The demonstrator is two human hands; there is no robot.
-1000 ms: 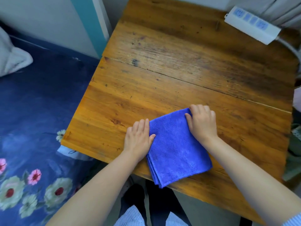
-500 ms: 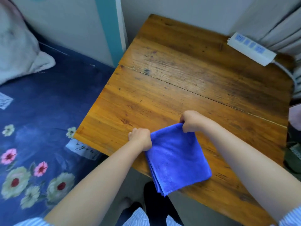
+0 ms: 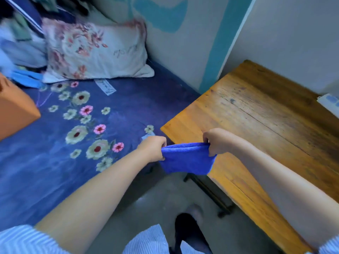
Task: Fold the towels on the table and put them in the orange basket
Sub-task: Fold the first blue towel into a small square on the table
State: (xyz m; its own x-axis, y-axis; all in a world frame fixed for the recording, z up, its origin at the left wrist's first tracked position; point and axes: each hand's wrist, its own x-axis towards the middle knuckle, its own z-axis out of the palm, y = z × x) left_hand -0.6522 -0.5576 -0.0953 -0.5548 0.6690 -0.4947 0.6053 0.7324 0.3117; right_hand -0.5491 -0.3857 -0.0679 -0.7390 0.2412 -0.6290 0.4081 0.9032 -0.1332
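Observation:
A folded blue towel [image 3: 187,160] hangs in the air at the near left corner of the wooden table [image 3: 256,114], over the gap between table and bed. My left hand [image 3: 153,148] grips its left top corner and my right hand [image 3: 213,142] grips its right top corner, both with curled fingers. The towel's lower part droops below my hands. An orange basket [image 3: 15,109] stands on the bed at the far left edge of the view, only partly visible.
A blue flowered bedsheet [image 3: 55,162] covers the bed on the left, with a floral pillow [image 3: 95,50] at its head. A white power strip [image 3: 330,103] lies at the table's right edge. Grey floor and my dark shoe [image 3: 189,231] are below.
Both hands closed on the towel's far corners and lifted it off the table, carrying it left toward the bed. The view swung left, bringing the pillow and the orange basket into sight.

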